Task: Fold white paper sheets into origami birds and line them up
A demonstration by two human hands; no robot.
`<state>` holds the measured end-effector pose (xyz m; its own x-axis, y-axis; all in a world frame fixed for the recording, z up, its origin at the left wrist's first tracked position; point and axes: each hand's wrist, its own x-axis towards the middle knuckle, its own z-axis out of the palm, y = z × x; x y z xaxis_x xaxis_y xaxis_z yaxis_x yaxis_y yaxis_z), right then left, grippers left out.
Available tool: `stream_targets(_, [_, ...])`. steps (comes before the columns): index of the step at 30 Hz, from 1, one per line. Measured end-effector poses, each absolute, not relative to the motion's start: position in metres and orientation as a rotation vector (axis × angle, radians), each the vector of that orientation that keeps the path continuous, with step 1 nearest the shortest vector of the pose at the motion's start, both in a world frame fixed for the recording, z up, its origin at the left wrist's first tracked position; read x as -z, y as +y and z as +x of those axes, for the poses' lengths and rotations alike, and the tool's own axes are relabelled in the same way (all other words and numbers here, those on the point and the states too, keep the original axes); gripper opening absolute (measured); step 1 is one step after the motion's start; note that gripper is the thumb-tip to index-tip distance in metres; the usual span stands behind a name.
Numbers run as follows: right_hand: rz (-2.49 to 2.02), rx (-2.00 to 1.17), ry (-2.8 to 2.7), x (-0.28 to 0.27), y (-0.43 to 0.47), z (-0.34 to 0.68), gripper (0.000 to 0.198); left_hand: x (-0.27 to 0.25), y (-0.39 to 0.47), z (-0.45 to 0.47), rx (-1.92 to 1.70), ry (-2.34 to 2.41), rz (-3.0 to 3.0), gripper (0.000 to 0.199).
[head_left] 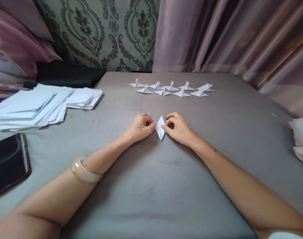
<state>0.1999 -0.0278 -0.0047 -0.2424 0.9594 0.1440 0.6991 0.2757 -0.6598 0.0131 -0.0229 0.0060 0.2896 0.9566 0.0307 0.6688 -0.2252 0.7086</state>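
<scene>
A small white sheet folded into a diamond [160, 128] lies on the grey cloth, its points facing away from and toward me. My left hand [142, 126] pinches its left corner between thumb and fingers. On the other side, my right hand [178, 128] grips the right edge, thumb on top of the paper. A crease runs down the diamond's middle. Farther back, several finished folded paper birds [182, 91] stand in two rows, apart from both hands.
Stacks of white paper [29, 106] lie at the left, with a black cloth [67, 73] behind them. A dark phone [9, 162] rests at the near left. Curtains [216, 36] hang at the back right, and a pale bundle [302, 137] sits at the right edge.
</scene>
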Motion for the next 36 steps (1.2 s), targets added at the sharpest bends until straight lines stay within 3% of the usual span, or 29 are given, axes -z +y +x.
stream_targets(16, [-1.511,-0.668,-1.971,0.005,-0.027,0.202,0.011,0.01,-0.026,0.015,-0.748,1.333,2.329,0.007])
stream_targets(21, [-1.418,-0.665,-2.027,0.005,-0.03,0.202,0.007,0.001,-0.035,0.014,-0.539,1.119,2.62,0.03])
stream_targets(30, [-1.32,-0.175,-2.533,-0.009,-0.055,0.204,0.037,-0.007,-0.048,0.012,-0.311,1.133,2.784,0.04])
stream_targets(36, [-1.341,0.001,-2.63,-0.012,-0.062,0.203,0.04,-0.002,-0.042,0.003,-0.541,1.127,2.577,0.041])
